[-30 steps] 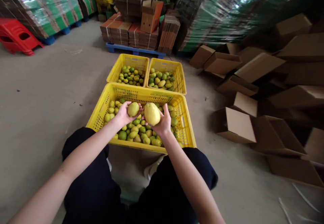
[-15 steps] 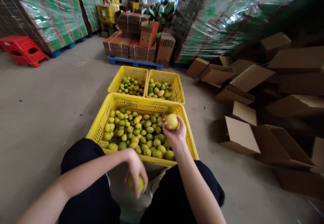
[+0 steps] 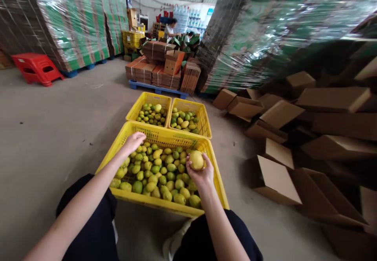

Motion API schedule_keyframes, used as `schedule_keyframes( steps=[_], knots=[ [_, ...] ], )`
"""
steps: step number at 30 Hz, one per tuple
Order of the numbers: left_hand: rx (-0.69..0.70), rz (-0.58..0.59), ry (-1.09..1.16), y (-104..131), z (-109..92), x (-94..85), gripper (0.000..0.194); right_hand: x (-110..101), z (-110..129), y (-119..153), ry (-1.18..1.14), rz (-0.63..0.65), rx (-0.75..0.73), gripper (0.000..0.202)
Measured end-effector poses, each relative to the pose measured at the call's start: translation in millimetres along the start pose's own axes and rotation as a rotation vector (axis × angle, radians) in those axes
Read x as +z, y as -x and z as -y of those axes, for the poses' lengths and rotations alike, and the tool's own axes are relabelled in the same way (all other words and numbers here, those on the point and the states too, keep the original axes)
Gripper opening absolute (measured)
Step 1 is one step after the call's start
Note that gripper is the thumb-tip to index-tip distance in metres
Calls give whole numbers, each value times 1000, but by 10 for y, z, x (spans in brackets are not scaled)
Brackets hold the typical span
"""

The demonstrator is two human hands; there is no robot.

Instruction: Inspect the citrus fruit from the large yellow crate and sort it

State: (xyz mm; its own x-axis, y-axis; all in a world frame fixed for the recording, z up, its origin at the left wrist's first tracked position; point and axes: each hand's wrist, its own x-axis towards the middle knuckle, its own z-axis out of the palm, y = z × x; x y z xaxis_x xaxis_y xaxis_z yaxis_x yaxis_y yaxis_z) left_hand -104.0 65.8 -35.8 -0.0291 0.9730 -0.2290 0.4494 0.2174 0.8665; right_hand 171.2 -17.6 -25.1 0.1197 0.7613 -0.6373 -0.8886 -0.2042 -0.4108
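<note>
The right hand (image 3: pixel 200 169) holds a large yellow lemon (image 3: pixel 196 160), fingers and thumb curled around its sides, above the right part of the near yellow crate (image 3: pixel 147 201). The left hand (image 3: pixel 134 142) is over that crate's far left part, back upward, fingers bent and close together; its palm is hidden, so I cannot tell whether it grips anything. Yellow and green lemons (image 3: pixel 163 180) cover much of the near crate's floor. Beyond it, side by side, stand the far left crate (image 3: pixel 134 107) and the far right crate (image 3: pixel 205 121), both holding similar fruit. Farther off, strapped cardboard bundles (image 3: pixel 140 70) sit on a blue pallet (image 3: pixel 157 90). A red plastic stool (image 3: pixel 37 66) stands at far left; open cardboard boxes (image 3: pixel 277 182) lie heaped at right.
</note>
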Motion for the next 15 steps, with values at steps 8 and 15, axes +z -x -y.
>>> schedule_keyframes(
  steps=[8,15],
  knots=[
    [200,335,-450,411,26,265,34,28,-160,-74,380,-30,41,16],
    [183,622,-1042,459,185,164,39,-425,-636,45,995,94,77,29]
  ],
)
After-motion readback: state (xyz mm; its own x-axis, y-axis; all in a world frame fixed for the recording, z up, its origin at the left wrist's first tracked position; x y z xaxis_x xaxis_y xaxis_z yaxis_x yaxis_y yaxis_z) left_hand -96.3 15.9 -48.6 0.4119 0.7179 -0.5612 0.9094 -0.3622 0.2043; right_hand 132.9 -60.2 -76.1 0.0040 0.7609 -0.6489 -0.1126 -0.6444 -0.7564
